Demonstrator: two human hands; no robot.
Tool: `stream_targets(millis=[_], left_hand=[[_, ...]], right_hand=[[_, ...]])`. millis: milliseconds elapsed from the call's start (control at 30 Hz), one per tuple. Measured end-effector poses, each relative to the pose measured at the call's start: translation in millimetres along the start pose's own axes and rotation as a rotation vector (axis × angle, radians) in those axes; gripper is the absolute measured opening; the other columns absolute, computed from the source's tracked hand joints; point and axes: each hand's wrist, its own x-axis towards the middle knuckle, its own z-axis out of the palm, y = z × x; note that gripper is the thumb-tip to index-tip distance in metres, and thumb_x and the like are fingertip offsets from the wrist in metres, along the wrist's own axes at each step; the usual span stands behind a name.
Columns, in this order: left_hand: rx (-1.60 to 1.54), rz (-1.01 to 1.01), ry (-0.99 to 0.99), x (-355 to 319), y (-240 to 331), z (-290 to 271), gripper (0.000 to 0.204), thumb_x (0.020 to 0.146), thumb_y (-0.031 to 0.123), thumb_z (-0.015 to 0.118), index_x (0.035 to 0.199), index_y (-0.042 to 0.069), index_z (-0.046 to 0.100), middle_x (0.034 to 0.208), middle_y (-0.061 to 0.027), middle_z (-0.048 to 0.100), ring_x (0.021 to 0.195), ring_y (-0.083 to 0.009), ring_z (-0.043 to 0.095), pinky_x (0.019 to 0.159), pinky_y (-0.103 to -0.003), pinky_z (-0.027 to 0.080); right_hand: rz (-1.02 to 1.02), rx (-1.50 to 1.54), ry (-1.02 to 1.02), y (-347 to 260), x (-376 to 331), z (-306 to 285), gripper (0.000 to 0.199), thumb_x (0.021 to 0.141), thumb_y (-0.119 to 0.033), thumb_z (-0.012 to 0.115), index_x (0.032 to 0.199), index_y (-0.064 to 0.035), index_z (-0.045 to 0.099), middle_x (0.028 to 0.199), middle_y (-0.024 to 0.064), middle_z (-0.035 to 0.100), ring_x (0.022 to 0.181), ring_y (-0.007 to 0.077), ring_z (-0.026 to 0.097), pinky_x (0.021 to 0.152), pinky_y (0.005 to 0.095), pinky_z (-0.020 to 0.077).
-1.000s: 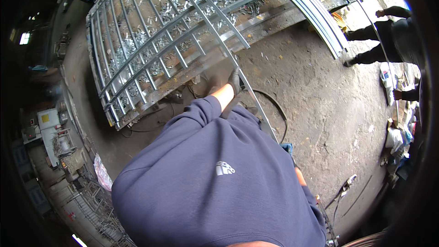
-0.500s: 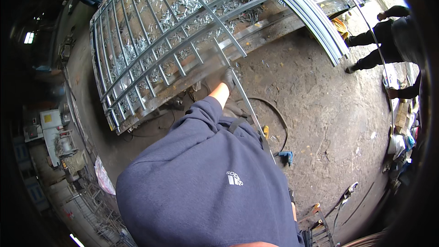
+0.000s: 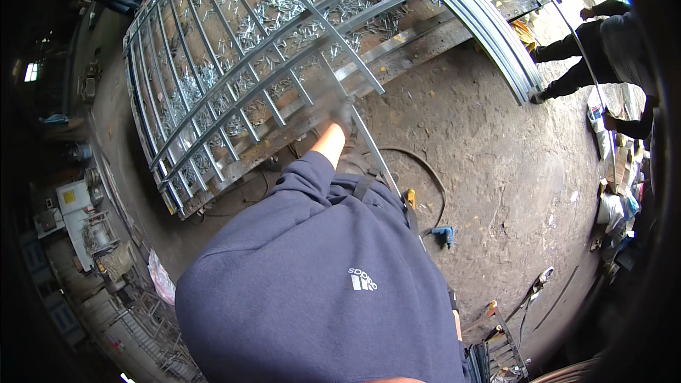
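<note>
My left hand [image 3: 339, 111], in a dark glove and smeared by motion, is closed around a long thin metal bar [image 3: 372, 147]. The bar slants from the table edge down past my right side, where my body hides part of it. By my right hip a sliver of my right hand [image 3: 455, 302] and bare wrist shows; its fingers are hidden. In front of my left hand, a frame of crossed galvanised bars [image 3: 264, 84] lies on a low metal work table [image 3: 418, 50], its bar ends sticking out over the near edge.
Loose metal fasteners [image 3: 284, 18] litter the table. A bundle of long metal profiles [image 3: 489, 32] overhangs it at the right. A blue power tool [image 3: 443, 235] and a curved hose [image 3: 428, 170] lie on the floor. Another person [image 3: 592, 50] stands at the far right by a long bar.
My left hand and the bar have shifted slightly left, and the hand is more blurred. The whole view has turned a little. The other person's legs and arms show slightly differently.
</note>
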Motion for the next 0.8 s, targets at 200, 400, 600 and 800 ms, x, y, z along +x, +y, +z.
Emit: stream_targets(millis=[200, 400, 600, 800], left_hand=[[-0.005, -0.005, 0.01, 2.2, -1.2, 5.1, 0.018, 0.099, 0.027, 0.059, 0.104, 0.011, 0.065, 0.078, -0.0044, 0.065, 0.062, -0.0224, 0.065, 0.056, -0.04, 0.057], [0.004, 0.062, 0.118, 21.9, 8.5, 17.0, 0.026, 0.102, 0.026, 0.05, 0.093, 0.006, 0.065, 0.068, -0.004, 0.061, 0.057, -0.0198, 0.061, 0.053, -0.036, 0.052], [0.01, -0.074, -0.259, 2.8, 8.8, 5.7, 0.032, 0.101, 0.036, 0.053, 0.116, 0.009, 0.063, 0.102, -0.0072, 0.068, 0.094, -0.0214, 0.064, 0.085, -0.038, 0.051], [0.485, -0.063, -0.364, -9.0, 13.6, -34.3, 0.048, 0.105, 0.033, 0.041, 0.147, 0.012, 0.039, 0.148, -0.0107, 0.046, 0.134, -0.0315, 0.048, 0.107, -0.047, 0.043]], right_hand=[[0.053, 0.018, 0.058, -20.2, -11.0, 3.7, 0.048, 0.093, -0.051, 0.068, 0.08, -0.0042, 0.069, 0.061, -0.0032, 0.056, 0.057, 0.0072, 0.048, 0.053, 0.0271, 0.0402], [-0.183, 0.03, 0.127, -40.3, 14.6, 11.3, 0.046, 0.091, -0.052, 0.069, 0.083, -0.0066, 0.072, 0.062, -0.0009, 0.057, 0.058, 0.0099, 0.049, 0.054, 0.0301, 0.0405], [0.033, -0.04, 0.151, -24.1, 114.4, 35.9, 0.044, 0.088, -0.048, 0.073, 0.093, -0.0042, 0.074, 0.072, -0.0013, 0.062, 0.063, 0.0089, 0.049, 0.055, 0.0301, 0.0406], [-0.072, -0.182, -0.029, -15.2, 129.2, 19.2, 0.034, 0.082, -0.04, 0.072, 0.097, -0.0092, 0.076, 0.081, 0.0102, 0.072, 0.073, 0.0239, 0.066, 0.067, 0.0383, 0.0507]])
